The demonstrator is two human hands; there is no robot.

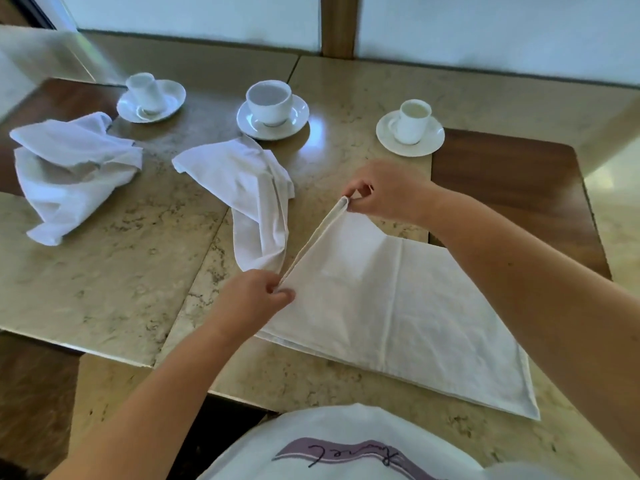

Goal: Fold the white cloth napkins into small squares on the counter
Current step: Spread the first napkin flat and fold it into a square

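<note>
White napkin (391, 306) on the counter (104, 271): both hands, left (254, 296) and right (384, 190), pinch its raised folded edge.

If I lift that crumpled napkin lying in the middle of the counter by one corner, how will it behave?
Probably floppy: the crumpled napkin lies in soft folds and would likely hang limp. It looks thin and light, so it should lift easily. Its upper end lies close to the middle cup's saucer, so dragging it might nudge the crockery.

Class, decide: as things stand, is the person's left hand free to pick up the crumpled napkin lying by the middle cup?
Probably not yet. The left hand pinches an edge of the flat napkin, as does the right hand. The crumpled napkin lies close, unobstructed.
</note>
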